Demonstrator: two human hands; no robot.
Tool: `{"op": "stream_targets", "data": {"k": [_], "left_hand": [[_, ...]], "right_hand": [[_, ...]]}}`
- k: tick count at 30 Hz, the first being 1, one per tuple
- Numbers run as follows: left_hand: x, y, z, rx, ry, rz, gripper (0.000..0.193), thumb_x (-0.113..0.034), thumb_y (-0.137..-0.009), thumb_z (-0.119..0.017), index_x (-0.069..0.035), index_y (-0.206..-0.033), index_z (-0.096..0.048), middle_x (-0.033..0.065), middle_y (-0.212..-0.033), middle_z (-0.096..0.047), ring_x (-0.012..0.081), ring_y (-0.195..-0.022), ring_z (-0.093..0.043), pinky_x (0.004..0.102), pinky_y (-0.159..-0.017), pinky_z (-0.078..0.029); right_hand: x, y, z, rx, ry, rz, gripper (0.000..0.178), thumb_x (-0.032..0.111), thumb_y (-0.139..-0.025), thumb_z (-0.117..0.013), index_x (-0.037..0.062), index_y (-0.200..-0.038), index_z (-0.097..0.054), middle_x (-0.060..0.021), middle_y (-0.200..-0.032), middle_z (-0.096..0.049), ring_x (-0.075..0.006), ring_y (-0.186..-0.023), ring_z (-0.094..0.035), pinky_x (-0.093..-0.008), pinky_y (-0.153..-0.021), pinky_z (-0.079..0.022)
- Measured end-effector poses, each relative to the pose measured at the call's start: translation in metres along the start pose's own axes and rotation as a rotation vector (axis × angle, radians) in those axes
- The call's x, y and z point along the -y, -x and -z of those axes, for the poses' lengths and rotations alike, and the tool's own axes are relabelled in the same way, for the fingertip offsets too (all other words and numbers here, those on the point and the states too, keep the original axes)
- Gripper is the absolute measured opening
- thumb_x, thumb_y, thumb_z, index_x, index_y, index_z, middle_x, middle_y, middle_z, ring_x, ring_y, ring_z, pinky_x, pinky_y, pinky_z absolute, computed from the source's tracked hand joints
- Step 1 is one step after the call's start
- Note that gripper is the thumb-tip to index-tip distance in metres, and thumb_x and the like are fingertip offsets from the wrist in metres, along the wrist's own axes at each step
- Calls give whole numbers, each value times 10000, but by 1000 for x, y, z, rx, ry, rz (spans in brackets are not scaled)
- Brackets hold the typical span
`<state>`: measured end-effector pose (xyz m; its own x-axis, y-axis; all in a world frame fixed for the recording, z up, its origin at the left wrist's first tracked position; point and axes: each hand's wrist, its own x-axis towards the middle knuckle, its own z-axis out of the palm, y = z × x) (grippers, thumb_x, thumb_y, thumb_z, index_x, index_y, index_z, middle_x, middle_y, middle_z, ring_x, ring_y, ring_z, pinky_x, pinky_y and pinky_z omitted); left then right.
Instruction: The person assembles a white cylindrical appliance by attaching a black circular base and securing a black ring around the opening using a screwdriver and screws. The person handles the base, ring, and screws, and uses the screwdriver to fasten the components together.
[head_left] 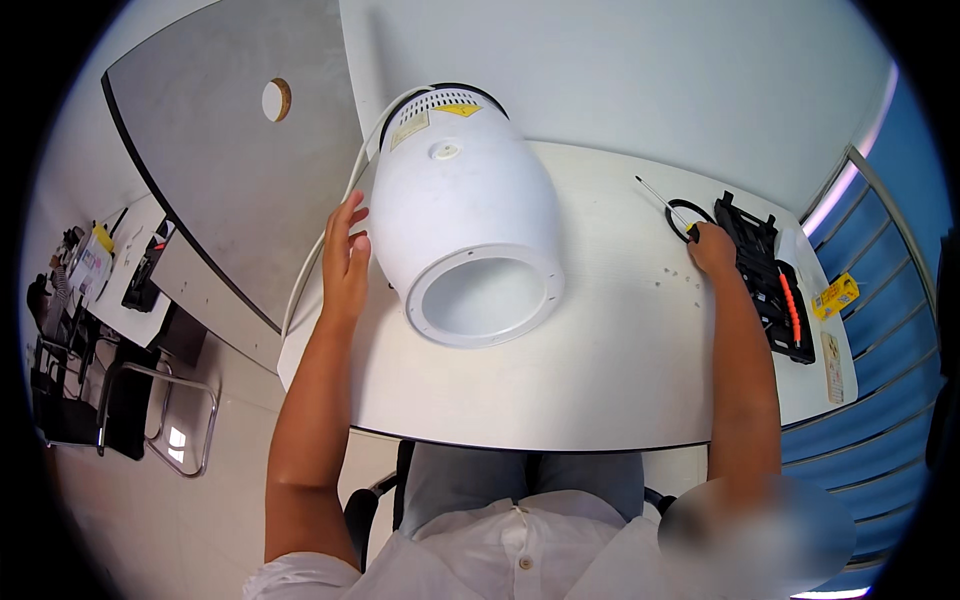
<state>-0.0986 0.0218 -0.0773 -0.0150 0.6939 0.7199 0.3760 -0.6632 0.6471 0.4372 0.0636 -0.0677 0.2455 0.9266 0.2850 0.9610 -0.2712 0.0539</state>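
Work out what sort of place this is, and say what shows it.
Possibly a repair workshop or training room, judging by the white appliance, the black tool case and, off to the left, a second table.

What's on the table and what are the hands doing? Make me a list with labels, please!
Left hand: beside the white barrel-shaped thing, fingers apart; touching or not, I can't tell
Right hand: holding a screwdriver
Big thing: white barrel-shaped thing, round opening toward the person
Left of it: pale cord
Table: white
Tiny bits: scattered near the right hand
Right side: black tool case, yellow box
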Motion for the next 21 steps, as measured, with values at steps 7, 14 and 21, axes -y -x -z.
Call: {"op": "stream_targets", "data": {"k": [7,14,21], "left_hand": [[6,0,-5,17,4,-15,736,-604,-894,-426,-55,-1382,-389,143,-1345,-430,273,-1179,-462,394,-971,-381],[23,5,-10,66,109,25,763,-611,-907,-383,-7,-1373,-380,150,-1343,-433,269,-1228,-423,396,-1037,-316],[-3,0,-14,-208,183,28,524,-374,-943,-424,17,-1292,-437,129,-1258,-510,221,-1121,-519,335,-926,-418]], "right_hand": [[-16,6,18,-323,-25,-20,283,195,-795,-654,61,-1042,-620,-118,-990,-640,-301,-969,-583,-411,-821,-495],[-28,61,88,-671,-561,-58,287,256,-859,-600,25,-1026,-629,-174,-884,-664,-343,-847,-614,-383,-776,-476],[3,165,138,-298,-1786,-153,202,132,-866,-573,22,-1032,-543,-127,-856,-671,-149,-748,-599,-261,-647,-447]]}}
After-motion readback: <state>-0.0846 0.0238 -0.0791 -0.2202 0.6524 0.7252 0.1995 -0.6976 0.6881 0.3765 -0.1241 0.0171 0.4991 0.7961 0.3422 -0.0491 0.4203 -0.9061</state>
